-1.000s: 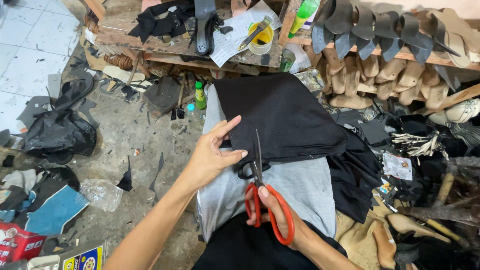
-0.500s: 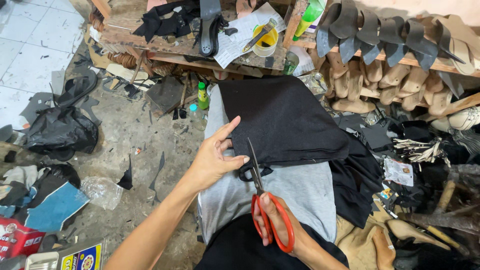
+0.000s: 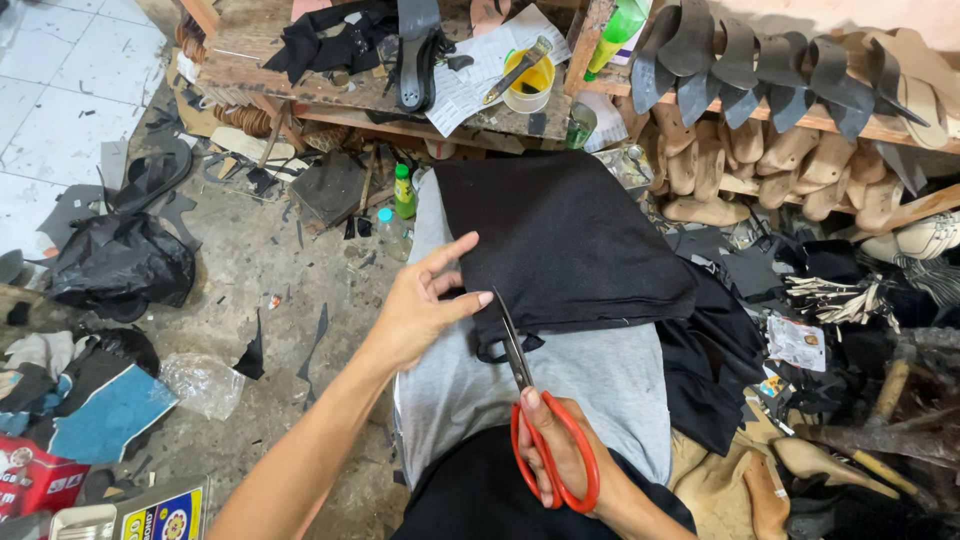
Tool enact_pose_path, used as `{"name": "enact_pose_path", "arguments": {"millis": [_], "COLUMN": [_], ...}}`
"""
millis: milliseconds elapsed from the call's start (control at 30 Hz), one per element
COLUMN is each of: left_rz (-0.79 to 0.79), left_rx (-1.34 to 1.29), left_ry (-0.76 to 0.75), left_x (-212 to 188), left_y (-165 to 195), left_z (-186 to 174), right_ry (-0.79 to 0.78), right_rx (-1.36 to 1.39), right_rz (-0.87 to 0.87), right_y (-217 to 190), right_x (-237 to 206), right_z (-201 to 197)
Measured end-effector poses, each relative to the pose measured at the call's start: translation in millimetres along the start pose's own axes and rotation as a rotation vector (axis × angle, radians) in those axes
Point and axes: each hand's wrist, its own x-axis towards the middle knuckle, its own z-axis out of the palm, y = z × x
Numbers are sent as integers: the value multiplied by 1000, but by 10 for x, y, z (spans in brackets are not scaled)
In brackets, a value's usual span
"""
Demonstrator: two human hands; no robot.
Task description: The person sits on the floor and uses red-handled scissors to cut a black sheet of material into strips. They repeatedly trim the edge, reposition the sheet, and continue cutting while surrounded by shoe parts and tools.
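Fingers of the left hand [image 3: 420, 310] pinch the near edge of a black cloth [image 3: 570, 240] spread over the lap, on grey fabric [image 3: 560, 380]. Right hand [image 3: 570, 460] grips red-handled scissors [image 3: 545, 440], blades at the cloth's edge; how far they're apart is hard to tell. Bottom left, a yellow-and-blue printed box [image 3: 160, 515] and a red carton [image 3: 35, 480] are cut off. Up top, a yellow tub [image 3: 530, 85] sits on white paper on the desk [image 3: 250, 60]. Cloth looks plain, matte, folded.
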Motion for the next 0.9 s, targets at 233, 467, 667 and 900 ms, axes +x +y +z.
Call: {"name": "enact_pose_path", "arguments": {"millis": [233,467,667,900], "left_rz": [-15,-44,-117,-183], "left_rx": [-39,-84,-48,-75], "left_ry": [-4,13,48,58], "left_x": [-2,-51,-3,378], "left_y": [10,102,44,-84], "left_z": [87,135,94,-126], "right_ry": [11,-55,80,45], "right_rx": [-36,-86,-121,-86], "right_rz": [-16,-105,34,35], "right_y": [-278,-361,-250,-260], "right_x": [232,378,326,263], "right_z": [42,71,12,-78]}}
